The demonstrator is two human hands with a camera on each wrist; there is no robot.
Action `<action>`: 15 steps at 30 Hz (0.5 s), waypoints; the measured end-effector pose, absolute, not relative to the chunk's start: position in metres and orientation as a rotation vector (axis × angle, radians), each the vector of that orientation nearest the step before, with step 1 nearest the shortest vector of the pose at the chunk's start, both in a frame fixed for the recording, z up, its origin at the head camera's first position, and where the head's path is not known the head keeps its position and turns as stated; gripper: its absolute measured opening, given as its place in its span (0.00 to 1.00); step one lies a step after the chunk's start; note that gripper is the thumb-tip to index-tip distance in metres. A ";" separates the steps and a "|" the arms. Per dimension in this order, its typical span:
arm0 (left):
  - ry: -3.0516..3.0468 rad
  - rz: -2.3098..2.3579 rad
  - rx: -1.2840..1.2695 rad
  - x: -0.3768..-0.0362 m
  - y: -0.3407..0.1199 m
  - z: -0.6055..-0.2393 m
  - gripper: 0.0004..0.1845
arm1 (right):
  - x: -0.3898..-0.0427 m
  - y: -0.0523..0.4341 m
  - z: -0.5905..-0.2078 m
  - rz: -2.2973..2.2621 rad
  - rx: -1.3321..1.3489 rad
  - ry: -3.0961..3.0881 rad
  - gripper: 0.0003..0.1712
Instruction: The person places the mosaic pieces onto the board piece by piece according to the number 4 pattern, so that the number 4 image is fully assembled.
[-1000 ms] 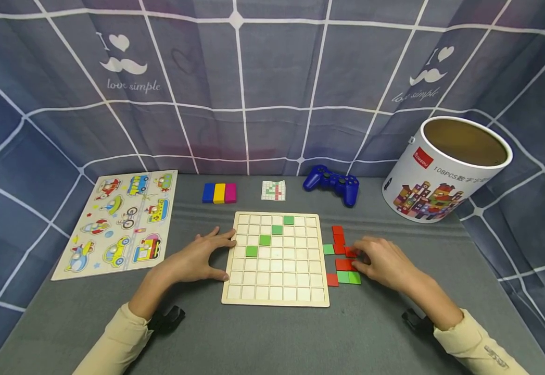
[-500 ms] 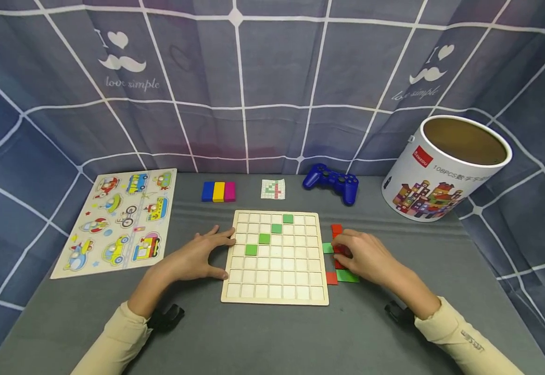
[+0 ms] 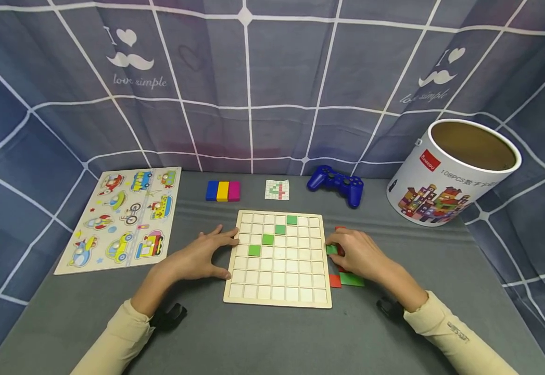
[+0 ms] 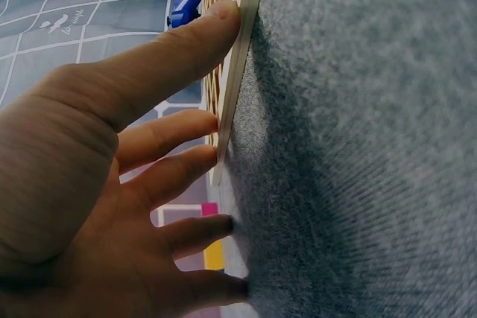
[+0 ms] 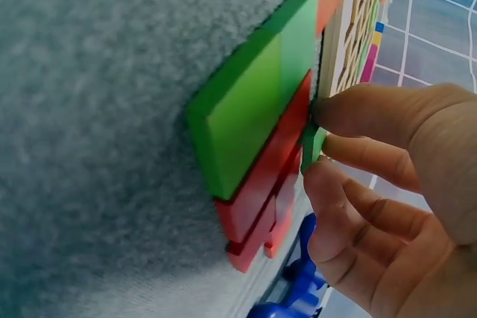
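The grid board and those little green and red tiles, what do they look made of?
The grid board looks like pale unpainted wood: light tan, matte, with a plain thick edge. The green tiles and red tiles seem painted wood, perhaps plastic: solid colour, smooth, slightly glossy faces.

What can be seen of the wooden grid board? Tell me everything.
The wooden grid board is a pale, square tray divided into small square cells, lying flat on the grey cloth. Four green tiles sit in it as a diagonal rising to the right; the other cells look empty. The left hand touches its left edge with thumb and fingertips. Loose red and green tiles lie along its right edge.
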State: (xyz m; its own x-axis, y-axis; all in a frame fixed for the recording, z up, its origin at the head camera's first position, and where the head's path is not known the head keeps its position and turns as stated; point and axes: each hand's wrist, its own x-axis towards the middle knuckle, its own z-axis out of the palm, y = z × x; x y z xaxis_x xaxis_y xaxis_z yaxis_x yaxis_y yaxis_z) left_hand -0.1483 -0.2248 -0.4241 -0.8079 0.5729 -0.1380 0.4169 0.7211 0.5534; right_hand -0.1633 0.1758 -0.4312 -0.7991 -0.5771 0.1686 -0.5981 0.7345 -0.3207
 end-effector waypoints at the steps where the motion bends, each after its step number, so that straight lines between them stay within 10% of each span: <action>1: 2.628 0.737 0.773 -0.148 -0.225 -0.424 0.41 | -0.163 0.175 -0.430 0.554 0.975 -2.866 0.14; 15: 2.631 0.735 0.776 -0.148 -0.225 -0.423 0.41 | -0.159 0.113 -0.423 0.649 1.156 -2.728 0.11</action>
State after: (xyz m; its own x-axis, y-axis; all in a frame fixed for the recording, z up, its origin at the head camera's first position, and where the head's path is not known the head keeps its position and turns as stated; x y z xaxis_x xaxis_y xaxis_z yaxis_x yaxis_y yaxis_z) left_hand -0.1480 -0.2253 -0.4230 -0.8087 0.5720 -0.1372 0.4180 0.7229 0.5502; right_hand -0.1589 0.1133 -0.4226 -0.7045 -0.6605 0.2596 -0.7067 0.6190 -0.3427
